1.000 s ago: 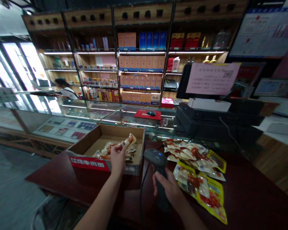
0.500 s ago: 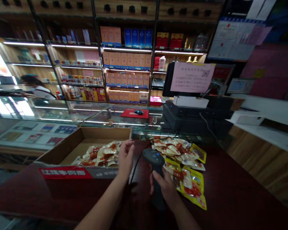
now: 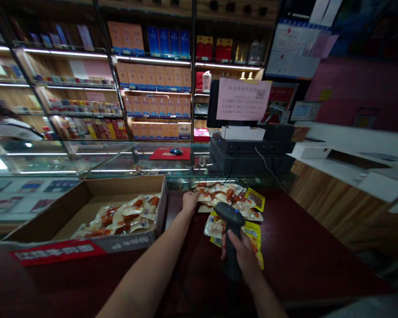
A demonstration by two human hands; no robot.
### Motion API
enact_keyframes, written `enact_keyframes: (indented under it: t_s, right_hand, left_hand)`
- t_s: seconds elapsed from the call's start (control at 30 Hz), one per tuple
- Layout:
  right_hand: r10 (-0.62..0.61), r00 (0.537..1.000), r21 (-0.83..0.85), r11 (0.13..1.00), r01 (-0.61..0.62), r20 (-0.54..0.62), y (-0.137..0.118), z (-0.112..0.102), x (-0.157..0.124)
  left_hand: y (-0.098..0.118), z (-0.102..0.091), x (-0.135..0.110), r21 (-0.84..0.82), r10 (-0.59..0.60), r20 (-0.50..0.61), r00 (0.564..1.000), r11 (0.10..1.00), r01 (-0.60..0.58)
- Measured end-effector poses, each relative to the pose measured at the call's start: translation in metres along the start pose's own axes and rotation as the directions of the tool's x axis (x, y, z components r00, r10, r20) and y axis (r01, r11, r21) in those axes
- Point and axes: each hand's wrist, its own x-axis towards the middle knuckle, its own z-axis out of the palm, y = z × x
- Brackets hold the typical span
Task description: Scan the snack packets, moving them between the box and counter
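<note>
My right hand [image 3: 243, 251] is wrapped round the handle of a black barcode scanner [image 3: 231, 216], whose head points over the packets. My left hand [image 3: 189, 202] is at the left edge of a pile of clear and white sausage packets [image 3: 230, 194], fingers curled on a packet there; the fingertips are partly hidden. Yellow snack bags [image 3: 253, 234] lie under and behind the scanner, with a clear sausage packet [image 3: 214, 226] on top. On the left, an open cardboard box [image 3: 126, 185] holds several more sausage packets [image 3: 126, 216].
Behind the pile stand a black monitor with a pink notice [image 3: 242, 99] and a dark cash drawer [image 3: 252, 157]. A mouse [image 3: 176, 151] rests on a red mat [image 3: 155, 153] on the glass counter [image 3: 109, 161]. A person [image 3: 16, 126] is at the far left, before stocked shelves.
My left hand has moved from the box's right edge to the packet pile. The scanner stays in my right hand, now over the yellow bags. The view has turned right.
</note>
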Motion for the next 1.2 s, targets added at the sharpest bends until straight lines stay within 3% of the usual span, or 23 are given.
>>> enact_keyframes:
  t_s: [0.13, 0.33, 0.57, 0.9, 1.07, 1.2]
  right_hand:
    - [0.017, 1.000, 0.002, 1.000, -0.017, -0.001, 0.001, -0.001, -0.002]
    - [0.004, 1.000, 0.006, 1.000, -0.004, 0.023, -0.003, 0.006, 0.003]
    - [-0.029, 0.994, -0.036, 0.999, 0.033, 0.102, -0.005, 0.017, 0.027]
    - [0.032, 0.984, -0.105, 0.994, -0.014, 0.173, -0.011, 0.024, 0.043]
    - [0.037, 0.984, -0.075, 0.997, -0.024, 0.176, -0.008, 0.022, 0.046]
    - [0.049, 0.976, -0.035, 0.998, -0.043, 0.213, -0.012, 0.027, 0.049]
  left_hand:
    - [-0.007, -0.028, -0.018, -0.248, 0.041, -0.140, 0.989, 0.966, -0.075]
    - [-0.015, -0.067, -0.047, -0.593, -0.024, -0.155, 0.988, 0.802, -0.073]
    - [-0.020, -0.076, -0.057, -0.542, 0.004, -0.221, 0.975, 0.831, -0.127]
    - [-0.015, -0.075, -0.060, -0.449, 0.002, -0.274, 0.962, 0.884, -0.130]
    - [-0.012, -0.074, -0.063, -0.472, -0.013, -0.245, 0.969, 0.875, -0.108]
    - [0.002, -0.079, -0.068, -0.503, 0.056, -0.215, 0.975, 0.850, -0.160]
